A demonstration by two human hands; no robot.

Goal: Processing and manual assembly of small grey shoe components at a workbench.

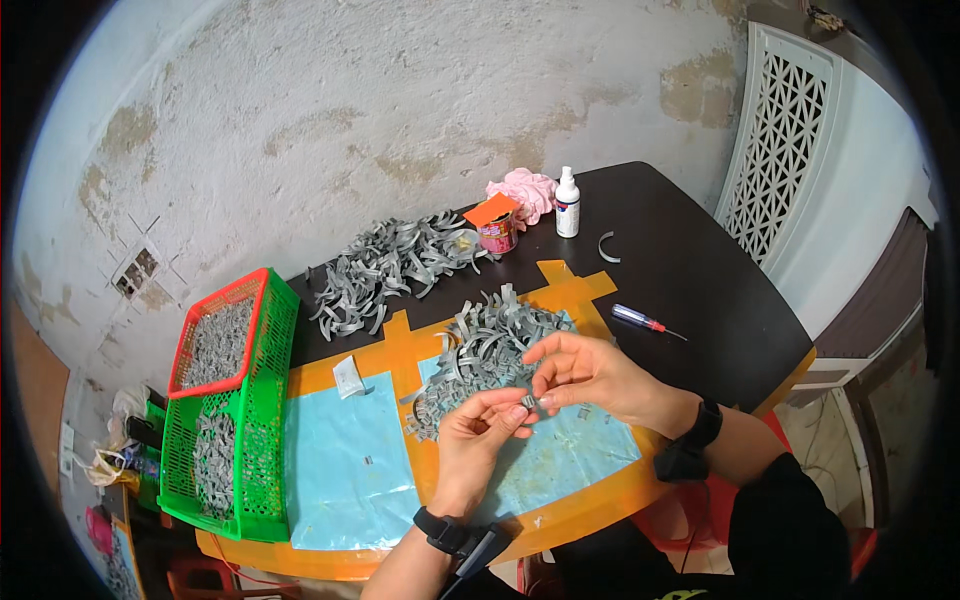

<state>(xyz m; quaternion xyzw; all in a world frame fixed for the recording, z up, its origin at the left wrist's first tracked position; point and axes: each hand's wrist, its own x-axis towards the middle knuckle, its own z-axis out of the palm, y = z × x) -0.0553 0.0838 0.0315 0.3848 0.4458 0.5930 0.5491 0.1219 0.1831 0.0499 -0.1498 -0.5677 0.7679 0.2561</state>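
My left hand (478,440) and my right hand (590,378) meet over the front part of the table, both with fingers pinched. Between their fingertips sits a small grey plastic piece (529,402), partly hidden by the fingers. Just beyond them lies a pile of grey curved strips and small grey pieces (480,345), spread on a light blue plastic sheet (590,450) bordered by orange tape. Each wrist wears a black band.
At the left, a red basket (255,330) rests on a green basket (262,480), both holding grey pieces. More curved strips (375,265) lie at the back, near a can (498,236), pink cloth (523,190) and white spray bottle (567,208). A screwdriver (640,319) lies at right.
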